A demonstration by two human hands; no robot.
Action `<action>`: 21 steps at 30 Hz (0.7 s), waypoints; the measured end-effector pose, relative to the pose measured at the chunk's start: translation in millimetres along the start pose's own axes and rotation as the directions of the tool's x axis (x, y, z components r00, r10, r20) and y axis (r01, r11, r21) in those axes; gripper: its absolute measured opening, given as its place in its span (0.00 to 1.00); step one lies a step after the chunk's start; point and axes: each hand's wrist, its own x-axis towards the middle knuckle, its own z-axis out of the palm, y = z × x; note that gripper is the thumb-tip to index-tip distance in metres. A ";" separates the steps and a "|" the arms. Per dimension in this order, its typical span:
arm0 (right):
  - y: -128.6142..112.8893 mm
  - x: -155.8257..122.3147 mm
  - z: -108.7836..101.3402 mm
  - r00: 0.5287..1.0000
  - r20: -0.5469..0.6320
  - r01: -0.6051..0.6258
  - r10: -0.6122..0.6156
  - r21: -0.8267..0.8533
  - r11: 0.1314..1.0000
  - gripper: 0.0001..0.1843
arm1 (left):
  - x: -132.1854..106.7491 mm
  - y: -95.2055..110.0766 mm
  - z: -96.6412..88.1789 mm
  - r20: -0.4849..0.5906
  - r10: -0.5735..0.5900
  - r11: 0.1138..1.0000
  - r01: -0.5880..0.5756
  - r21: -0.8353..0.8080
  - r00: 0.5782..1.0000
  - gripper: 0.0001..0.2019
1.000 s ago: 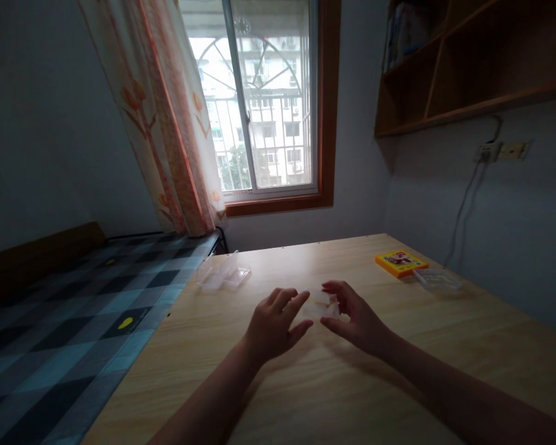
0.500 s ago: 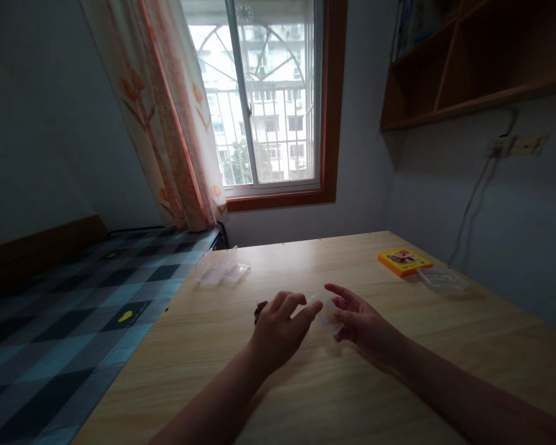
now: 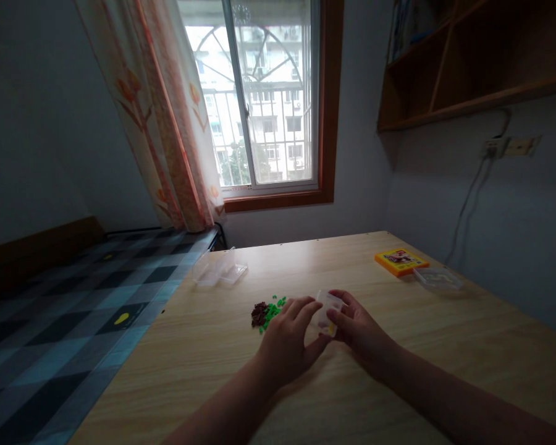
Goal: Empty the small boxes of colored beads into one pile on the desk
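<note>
The wooden worktop (image 3: pixel 343 402) spans the foreground; along its left side lies a bed (image 3: pixel 50 346) with a checked cover. Over the worktop, the left hand (image 3: pixel 290 337) and right hand (image 3: pixel 364 327) meet at a small translucent container (image 3: pixel 328 306): the right grip is closed on its right side, the left grip on its left edge, thumb low. Clear plastic boxes (image 3: pixel 220 270) stand near the far left corner. Towards the right edge lies a yellow-orange case (image 3: pixel 401 261), a clear shallow box (image 3: pixel 438 279) just beside its near corner. Left of the container, partly hidden by the left hand, are a heap of dark brown pieces (image 3: pixel 259 314) and, adjoining it, scattered green pieces (image 3: pixel 271 315). Something yellow (image 3: pixel 332 329) shows low in the container.
</note>
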 end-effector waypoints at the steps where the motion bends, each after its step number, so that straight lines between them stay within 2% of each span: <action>1: -0.3 -0.2 -0.1 1.000 0.018 0.010 -0.010 0.009 1.000 0.31 | -0.2 -1.6 0.4 -0.008 -0.019 1.000 0.019 -0.024 1.000 0.19; 7: -6.1 -0.2 -2.7 0.990 0.136 -0.037 0.026 0.076 0.996 0.28 | -0.1 -9.9 -2.7 -0.032 -0.146 0.957 0.133 -0.257 0.989 0.19; 10: -8.0 -0.5 -2.4 0.991 0.133 -0.040 0.032 0.063 0.997 0.30 | -0.9 -9.1 -4.4 -0.032 -0.209 0.933 0.189 -0.307 0.977 0.18; 13: -6.9 -2.5 -0.8 0.993 0.117 -0.020 0.015 0.044 0.999 0.30 | -3.1 -6.2 -4.6 0.014 -0.216 0.913 0.207 -0.352 0.976 0.18; 17: -2.7 -5.9 0.5 0.989 0.148 0.011 -0.011 0.006 1.000 0.27 | -4.0 -3.8 -3.9 0.058 -0.224 0.916 0.231 -0.327 0.973 0.19; 19: -1.1 -6.1 0.4 0.989 0.150 0.010 -0.010 -0.002 1.000 0.30 | -2.4 -3.8 -5.1 0.043 -0.191 0.943 0.196 -0.268 0.981 0.18; 21: -0.4 -5.1 0.3 0.990 0.140 0.001 0.002 -0.019 1.000 0.37 | 0.1 -4.3 -8.0 0.026 -0.110 0.973 0.113 -0.201 0.994 0.18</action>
